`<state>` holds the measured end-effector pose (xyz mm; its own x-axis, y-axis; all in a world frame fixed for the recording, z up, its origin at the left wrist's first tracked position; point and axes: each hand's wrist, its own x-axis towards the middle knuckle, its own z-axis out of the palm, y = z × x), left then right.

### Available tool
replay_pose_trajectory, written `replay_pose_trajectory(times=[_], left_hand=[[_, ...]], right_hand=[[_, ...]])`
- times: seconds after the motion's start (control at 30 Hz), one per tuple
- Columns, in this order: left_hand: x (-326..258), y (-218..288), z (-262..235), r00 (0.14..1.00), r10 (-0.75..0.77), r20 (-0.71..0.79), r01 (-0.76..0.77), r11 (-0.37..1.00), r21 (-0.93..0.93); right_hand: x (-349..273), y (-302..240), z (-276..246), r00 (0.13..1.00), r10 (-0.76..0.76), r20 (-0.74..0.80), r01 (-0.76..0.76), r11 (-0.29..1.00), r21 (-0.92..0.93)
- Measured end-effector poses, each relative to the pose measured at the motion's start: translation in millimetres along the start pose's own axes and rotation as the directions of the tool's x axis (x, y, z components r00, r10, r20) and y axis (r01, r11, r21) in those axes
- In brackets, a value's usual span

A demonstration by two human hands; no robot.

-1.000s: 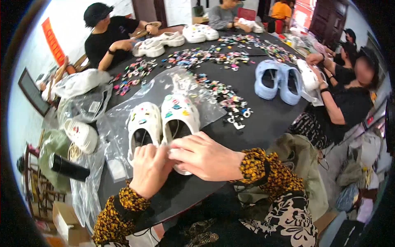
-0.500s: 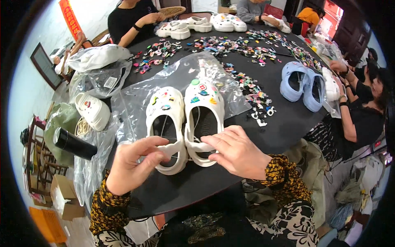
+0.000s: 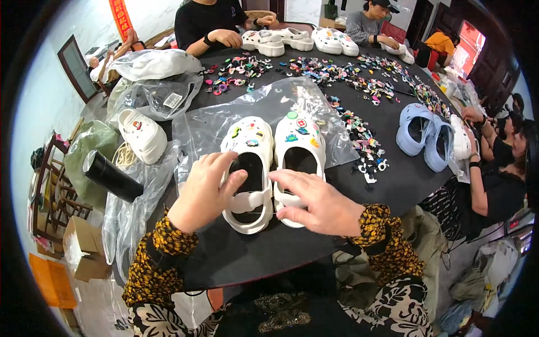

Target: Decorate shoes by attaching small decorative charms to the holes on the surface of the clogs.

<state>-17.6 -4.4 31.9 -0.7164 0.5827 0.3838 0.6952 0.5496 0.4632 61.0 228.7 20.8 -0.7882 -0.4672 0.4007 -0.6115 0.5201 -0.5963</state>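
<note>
In front of me a pair of white clogs stands side by side on the black table, toes pointing away. The left clog (image 3: pixel 249 215) and the right clog (image 3: pixel 303 121) carry small colourful charms on their toes. My left hand (image 3: pixel 203 194) is over the outer side of the left clog, thumb and fingers apart, holding nothing. My right hand (image 3: pixel 323 203) reaches over the heel part of the right clog, thumb and forefinger spread, and hides part of its strap. A thin thread-like line runs between the two heels. Beyond the toes lies a clear plastic bag (image 3: pixel 210 119).
Loose charms (image 3: pixel 365 140) are scattered across the table's far side. A blue pair of clogs (image 3: pixel 415 130) stands to the right, another white clog (image 3: pixel 141 136) to the left. A black cylinder (image 3: pixel 112 177) leans near the left edge. Other people sit around the table handling shoes.
Both hands have loosened from the heel straps. The left hand has lifted and moved forward, its fingers spreading; the right hand's fingers have opened too. The view has shifted slightly.
</note>
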Motion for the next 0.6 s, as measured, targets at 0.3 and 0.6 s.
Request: replay_pose_trajectory(times=[0.3, 0.6], left_hand=[[4.4, 26.1, 5.4, 0.994, 0.107, 0.003, -0.103, 0.972, -0.213], [4.1, 53.5, 11.8, 0.941, 0.149, 0.303, -0.109, 0.983, -0.145]], right_hand=[[-9.5, -23.8, 12.5, 0.966, -0.237, 0.103, 0.253, 0.950, -0.181], [-26.7, -17.5, -27.5, 0.967, -0.187, -0.175, 0.166, 0.978, -0.130]])
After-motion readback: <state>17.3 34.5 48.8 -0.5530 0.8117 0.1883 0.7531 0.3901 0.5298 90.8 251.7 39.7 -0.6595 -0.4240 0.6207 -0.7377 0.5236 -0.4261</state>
